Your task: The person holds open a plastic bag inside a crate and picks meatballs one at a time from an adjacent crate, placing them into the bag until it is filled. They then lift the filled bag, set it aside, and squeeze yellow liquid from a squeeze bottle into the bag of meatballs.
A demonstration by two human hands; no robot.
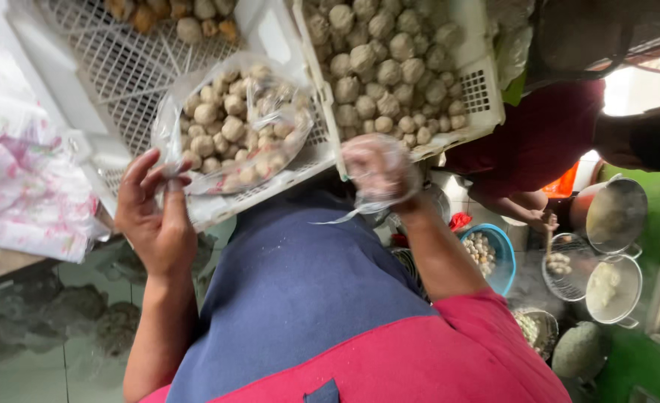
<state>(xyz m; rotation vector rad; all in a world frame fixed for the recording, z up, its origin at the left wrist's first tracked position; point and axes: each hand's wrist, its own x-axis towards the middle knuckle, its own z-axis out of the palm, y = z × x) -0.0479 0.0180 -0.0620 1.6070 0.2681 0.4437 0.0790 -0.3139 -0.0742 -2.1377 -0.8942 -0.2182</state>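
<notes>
- Head view: left hand [154, 216] pinches the clear bag of meatballs [233, 127] by its edge, at 10 o'clock, resting on the white crate [121, 82].
- Right hand [378, 172], plastic-wrapped, looks closed; what it holds, cannot tell.
- Risk: the bag may sag open, spilling meatballs off the crate's rim.

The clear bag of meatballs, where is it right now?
In the head view, the bag of meatballs lies upper left of centre on the left white crate, its edge pinched by the left hand.
</notes>
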